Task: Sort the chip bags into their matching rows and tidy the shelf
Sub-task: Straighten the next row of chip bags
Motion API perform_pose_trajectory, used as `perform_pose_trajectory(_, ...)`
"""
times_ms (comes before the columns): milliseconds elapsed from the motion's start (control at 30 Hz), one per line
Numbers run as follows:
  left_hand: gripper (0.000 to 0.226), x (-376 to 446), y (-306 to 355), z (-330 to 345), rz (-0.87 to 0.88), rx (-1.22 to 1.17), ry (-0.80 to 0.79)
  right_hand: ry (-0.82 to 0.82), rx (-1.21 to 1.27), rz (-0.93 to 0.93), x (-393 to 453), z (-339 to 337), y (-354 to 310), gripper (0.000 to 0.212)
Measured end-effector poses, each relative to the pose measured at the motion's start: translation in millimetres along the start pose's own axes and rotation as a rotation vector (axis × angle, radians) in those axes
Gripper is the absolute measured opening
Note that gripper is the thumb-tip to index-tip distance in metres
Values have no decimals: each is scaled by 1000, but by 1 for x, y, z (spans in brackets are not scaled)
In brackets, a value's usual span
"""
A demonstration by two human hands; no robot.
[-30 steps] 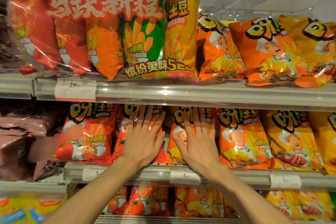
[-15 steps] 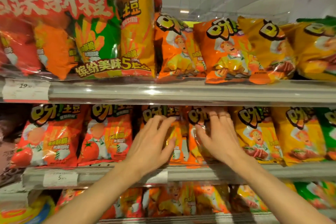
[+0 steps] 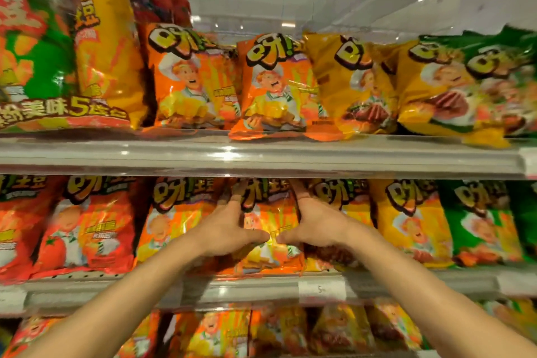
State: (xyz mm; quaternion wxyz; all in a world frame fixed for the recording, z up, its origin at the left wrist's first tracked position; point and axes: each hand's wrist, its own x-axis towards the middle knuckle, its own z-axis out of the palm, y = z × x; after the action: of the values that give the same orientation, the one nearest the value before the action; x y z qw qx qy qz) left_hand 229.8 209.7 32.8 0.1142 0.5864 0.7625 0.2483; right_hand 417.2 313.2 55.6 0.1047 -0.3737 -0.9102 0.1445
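Note:
On the middle shelf (image 3: 261, 288) stands a row of chip bags: red tomato bags (image 3: 87, 227) at the left, orange bags in the middle, yellow bags (image 3: 409, 221) and green bags (image 3: 476, 221) to the right. My left hand (image 3: 229, 229) and my right hand (image 3: 313, 224) hold one upright orange chip bag (image 3: 271, 212) between them. Each thumb lies across its front, the tips nearly meeting. The fingers run up along the bag's two side edges, and their tips are partly hidden between the bags.
The upper shelf (image 3: 261, 154) carries a big multipack (image 3: 58, 52) at the left, two orange bags (image 3: 276, 84), a tilted yellow bag (image 3: 354, 78) and green bags (image 3: 508, 75). More orange bags (image 3: 220, 331) fill the shelf below. A price tag (image 3: 321, 289) sits on the rail.
The view has swung to the right. Both hands left the red and orange bags they lay flat on, moved right along the row and closed in on one orange bag.

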Motion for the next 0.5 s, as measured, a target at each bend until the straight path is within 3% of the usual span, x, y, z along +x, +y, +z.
perform_pose_trajectory(67,109,4,3,-1,-11,-25,16,-42,2,-15,0,-4,-2,64)
perform_pose_trajectory(167,61,10,8,-1,-49,-116,-21,-69,39,-5,4,-4,-1,80)
perform_pose_trajectory(200,56,11,9,-2,-67,-135,-42,-87,41,13,4,-4,-2,83)
perform_pose_trajectory(333,101,12,12,-3,-119,-120,-69,-164,4,120,2,-7,-6,91)
perform_pose_trajectory(433,111,10,13,-3,-113,-121,-45,-163,38,135,0,-6,-6,96)
perform_pose_trajectory(500,103,10,11,-5,-84,-130,-44,-151,60,131,-2,-5,-6,99)
